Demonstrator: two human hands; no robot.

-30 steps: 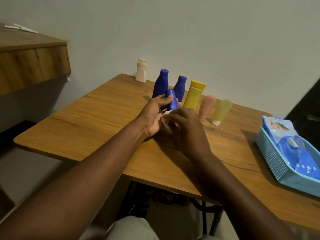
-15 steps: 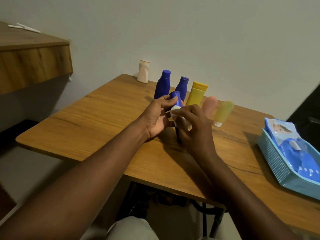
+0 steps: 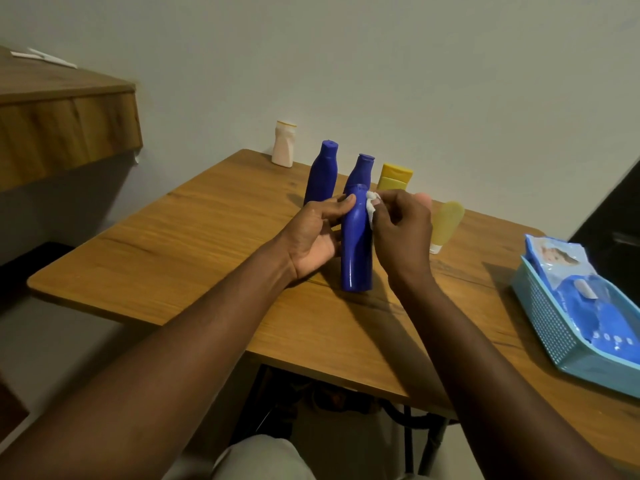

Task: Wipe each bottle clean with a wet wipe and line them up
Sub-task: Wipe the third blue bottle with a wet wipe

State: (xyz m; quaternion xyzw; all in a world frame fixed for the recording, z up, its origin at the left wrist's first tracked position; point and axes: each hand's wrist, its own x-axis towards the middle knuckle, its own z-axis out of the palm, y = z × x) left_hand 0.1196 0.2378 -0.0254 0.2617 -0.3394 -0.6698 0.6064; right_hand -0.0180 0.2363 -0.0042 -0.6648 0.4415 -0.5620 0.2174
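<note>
Head view: we see a dark blue plastic bottle (image 3: 356, 244) standing upright near the middle of the brown wooden table (image 3: 207, 237), in front of a row of other bottles. The left hand (image 3: 313, 237) holds it from the left side, with the thumb on its narrow neck and the fingers curled behind the body. The right hand (image 3: 401, 230) pinches a small crumpled white wet wipe (image 3: 372, 206) and presses it on the right side of the neck, just under the cap. The base of the bottle is at the table surface; we cannot tell if it rests there or is lifted a little.

Behind the hands a tall blue bottle (image 3: 321, 174) and a second blue bottle (image 3: 360, 171) stand upright side by side. Just to their right is a yellow flat bottle (image 3: 394, 176), partly hidden by the right hand. A pink tube (image 3: 424, 197) shows only its top above the knuckles. A pale yellow soft tube (image 3: 445, 223) stands on its white cap, right of the right hand. A small cream bottle (image 3: 284, 143) stands alone by the wall.

At the right edge of the table a light blue mesh basket (image 3: 554, 341) holds a blue pack of wipes (image 3: 588, 299).
</note>
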